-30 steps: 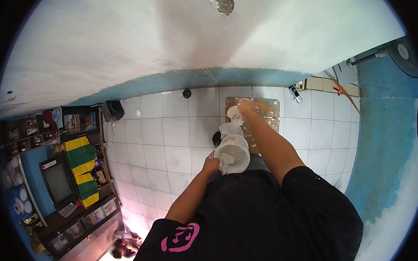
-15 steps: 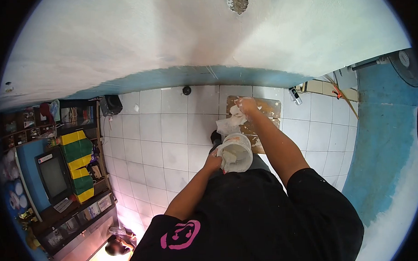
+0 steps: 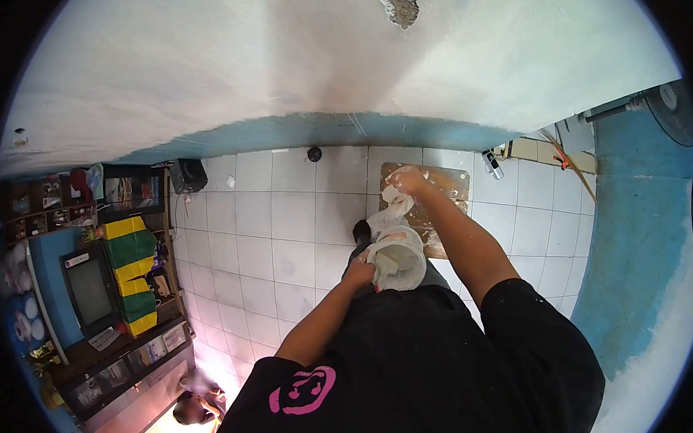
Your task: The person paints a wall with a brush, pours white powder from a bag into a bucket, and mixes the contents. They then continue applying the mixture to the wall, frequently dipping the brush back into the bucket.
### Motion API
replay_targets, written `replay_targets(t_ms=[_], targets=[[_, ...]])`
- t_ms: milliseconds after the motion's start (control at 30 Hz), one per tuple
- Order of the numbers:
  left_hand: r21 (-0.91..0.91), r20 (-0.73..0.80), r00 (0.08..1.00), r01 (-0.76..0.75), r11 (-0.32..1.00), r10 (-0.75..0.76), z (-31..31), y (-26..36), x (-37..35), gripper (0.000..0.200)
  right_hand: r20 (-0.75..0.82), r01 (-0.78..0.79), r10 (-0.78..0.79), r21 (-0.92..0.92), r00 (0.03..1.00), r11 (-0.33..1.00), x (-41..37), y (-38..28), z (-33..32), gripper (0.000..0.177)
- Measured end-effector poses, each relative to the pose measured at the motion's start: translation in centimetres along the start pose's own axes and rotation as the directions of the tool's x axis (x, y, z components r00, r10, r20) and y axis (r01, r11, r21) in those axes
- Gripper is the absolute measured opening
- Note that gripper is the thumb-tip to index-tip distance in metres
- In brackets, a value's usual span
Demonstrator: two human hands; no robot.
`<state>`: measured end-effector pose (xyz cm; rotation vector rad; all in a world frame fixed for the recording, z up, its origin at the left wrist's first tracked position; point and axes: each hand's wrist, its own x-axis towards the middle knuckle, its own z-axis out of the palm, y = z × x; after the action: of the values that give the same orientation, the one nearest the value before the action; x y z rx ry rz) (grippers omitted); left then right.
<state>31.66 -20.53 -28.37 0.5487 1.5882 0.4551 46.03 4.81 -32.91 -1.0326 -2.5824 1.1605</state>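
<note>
the right hand (image 3: 410, 181) grips a limp white sheet (image 3: 392, 216) near frame centre, above the bucket (image 3: 412, 269) whose side the left hand (image 3: 359, 272) clasps. the sheet's folds have shifted while both grips stayed, so handling seems unfinished. a spattered table (image 3: 446, 184) lies beyond.

Floor (image 3: 289, 218) of white square tiles, partly hidden by a rectangular, white-splotched brown wooden surface (image 3: 448, 185)
On the tiles lie a small round black object (image 3: 314, 154) and, farther left, a small white scrap (image 3: 230, 181).
</note>
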Motion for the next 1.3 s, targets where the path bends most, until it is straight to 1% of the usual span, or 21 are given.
replay_targets(t_ms=[33, 100, 200, 267, 333, 367, 400, 500, 533, 567, 600, 633, 733, 833, 933, 1033, 1067, 1167, 1233, 1267, 1300], targets=[[0.023, -0.025, 1.0, -0.006, 1.0, 0.007, 0.0, -0.8, 0.4, 0.061, 0.027, 0.039, -0.039, -0.003, 0.999, 0.999, 0.2, -0.1, -0.3, 0.026], [0.069, -0.076, 0.997, -0.014, 0.998, 0.019, 0.0, -1.5, 0.7, 0.06, 0.087, 0.169, -0.161, -0.093, 0.983, 0.981, 0.4, 0.0, -0.9, 0.023], [0.019, -0.002, 1.0, -0.004, 1.0, 0.004, 0.0, -0.6, -0.1, 0.059, 0.17, 0.286, -0.272, -0.063, 0.947, 0.956, 1.2, 0.7, -1.0, 0.02], [-0.005, -0.003, 1.0, -0.011, 1.0, 0.011, 0.0, -1.0, 0.1, 0.059, 0.22, 0.069, -0.112, 0.195, 0.969, 0.978, 1.9, 1.4, -0.5, 0.018], [0.016, -0.001, 1.0, -0.012, 1.0, 0.012, 0.1, -0.3, -0.8, 0.058, 0.224, 0.112, -0.154, 0.191, 0.962, 0.975, 2.6, 3.3, 1.0, 0.017], [0.05, 0.002, 1.0, -0.011, 0.999, 0.011, 0.0, 0.8, -1.5, 0.057, 0.199, 0.267, -0.274, 0.061, 0.941, 0.962, 3.0, 4.5, 1.8, 0.017], [0.085, 0.006, 1.0, -0.008, 0.996, 0.007, -0.1, 1.8, -2.1, 0.056, 0.187, 0.41, -0.391, -0.071, 0.901, 0.909, 3.5, 5.8, 3.0, 0.017], [0.091, -0.035, 0.999, -0.017, 0.996, 0.021, 0.1, 1.5, -2.1, 0.058, 0.009, 0.345, -0.345, -0.078, 0.938, 0.935, 4.3, 8.4, 6.5, 0.017], [0.038, -0.033, 0.998, -0.048, 0.998, 0.049, -0.1, -0.2, -0.9, 0.058, 0.033, 0.218, -0.216, -0.187, 0.976, 0.958, 4.3, 8.1, 6.9, 0.019], [0.035, -0.02, 0.999, -0.035, 0.999, 0.036, -0.2, -2.0, -0.3, 0.057, -0.08, -0.042, 0.04, -0.026, 0.996, 0.999, 4.0, 7.5, 7.4, 0.021], [0.032, -0.006, 1.0, -0.024, 0.999, 0.024, -0.3, -1.3, -0.6, 0.056, -0.147, -0.286, 0.308, 0.155, 0.94, 0.946, 3.4, 6.0, 7.4, 0.023], [0.029, 0.009, 1.0, -0.016, 0.999, 0.016, -0.3, -0.6, -0.9, 0.056, -0.163, -0.486, 0.56, 0.34, 0.813, 0.805, 2.8, 4.5, 7.0, 0.026], [0.078, 0.007, 0.999, -0.033, 0.996, 0.032, -0.3, 1.1, -1.8, 0.056, -0.053, -0.558, 0.608, 0.341, 0.792, 0.756, 0.2, -0.9, 1.6, 0.035], [0.012, -0.014, 1.0, 0.015, 1.0, -0.015, 0.0, 1.3, -1.5, 0.056, -0.002, -0.587, 0.622, 0.326, 0.783, 0.741, -0.6, 0.6, 2.8, 0.034], [0.041, -0.025, 1.0, 0.013, 0.999, -0.012, 0.1, 0.4, -0.9, 0.058, -0.096, -0.645, 0.679, 0.241, 0.728, 0.726, -1.6, 4.3, 5.4, 0.031], [-0.123, -0.044, 0.999, 0.026, 0.992, -0.032, 0.8, 0.4, -1.1, 0.06, -0.131, -0.604, 0.626, 0.176, 0.768, 0.777, -3.2, 6.5, 5.0, 0.031], [-0.159, -0.062, 0.998, 0.019, 0.987, -0.029, 0.9, -0.4, -0.8, 0.061, -0.114, -0.632, 0.643, 0.12, 0.757, 0.766, -3.4, 6.9, 4.8, 0.034], [-0.222, -0.047, 0.996, 0.068, 0.973, -0.08, 1.9, 1.4, -2.4, 0.062, -0.134, -0.62, 0.684, 0.326, 0.717, 0.714, -4.6, 6.6, 5.0, 0.029], [-0.214, -0.085, 0.984, 0.135, 0.967, -0.156, 2.6, 1.9, -3.3, 0.062, -0.182, -0.631, 0.737, 0.411, 0.651, 0.658, -5.1, 6.6, 6.3, 0.03], [-0.209, -0.105, 0.977, 0.162, 0.964, -0.187, 2.9, 2.2, -3.5, 0.061, -0.209, -0.627, 0.76, 0.455, 0.615, 0.632, -5.1, 6.8, 6.9, 0.03], [-0.222, -0.103, 0.979, 0.149, 0.964, -0.175, 3.0, 1.7, -3.3, 0.061, -0.298, -0.593, 0.738, 0.449, 0.606, 0.668, -5.2, 7.6, 7.9, 0.03]])
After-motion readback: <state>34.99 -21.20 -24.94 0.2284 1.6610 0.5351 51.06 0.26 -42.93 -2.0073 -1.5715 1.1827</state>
